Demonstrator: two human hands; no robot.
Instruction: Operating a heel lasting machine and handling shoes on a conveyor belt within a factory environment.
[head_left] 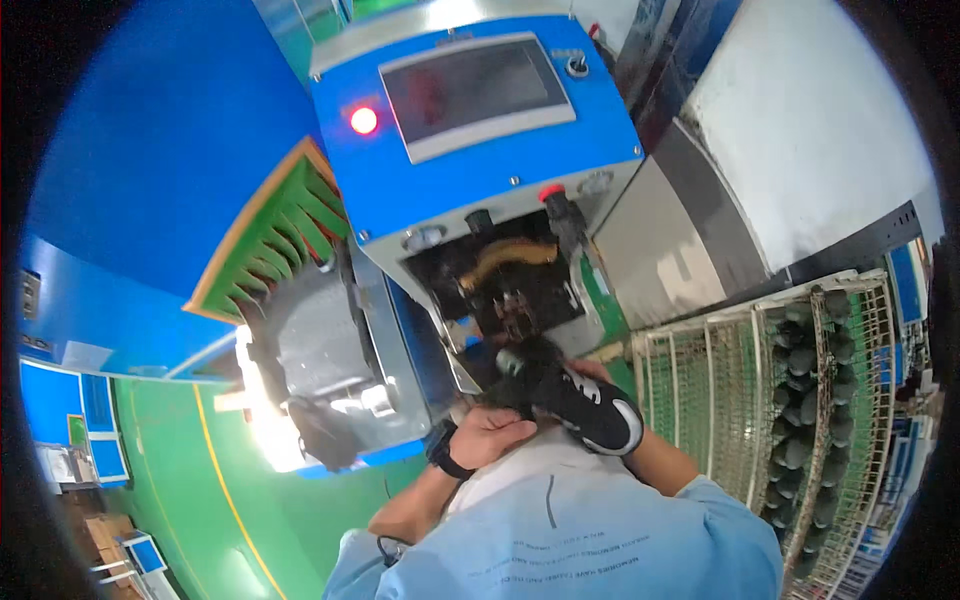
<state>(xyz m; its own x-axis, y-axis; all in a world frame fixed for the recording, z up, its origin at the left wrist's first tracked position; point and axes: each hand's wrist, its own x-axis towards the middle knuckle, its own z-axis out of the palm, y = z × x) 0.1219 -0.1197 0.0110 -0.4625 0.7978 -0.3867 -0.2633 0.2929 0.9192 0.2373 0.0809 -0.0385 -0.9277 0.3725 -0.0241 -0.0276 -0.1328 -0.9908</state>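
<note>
A black shoe (pixel 595 412) with white marks and a pale sole edge is held tilted in front of my body, below the opening of a blue machine (pixel 350 190). My right hand (pixel 588 369) grips it from behind; most of its fingers are hidden by the shoe. My left hand (pixel 490 436), with a black watch on the wrist, is closed at the shoe's dark left end, where the fingertips are partly hidden. Inside the machine's opening, a curved yellowish-brown pad (pixel 510 257) sits above dark metal parts.
The machine carries a dark screen (pixel 478 92), a lit red lamp (pixel 364 121) and a red push button (pixel 551 192). At the left stands a grey unit (pixel 318 335) beneath a green slatted flap (pixel 290 235). A wire rack (pixel 700 390) with several dark rounded pieces (pixel 797 400) is at my right.
</note>
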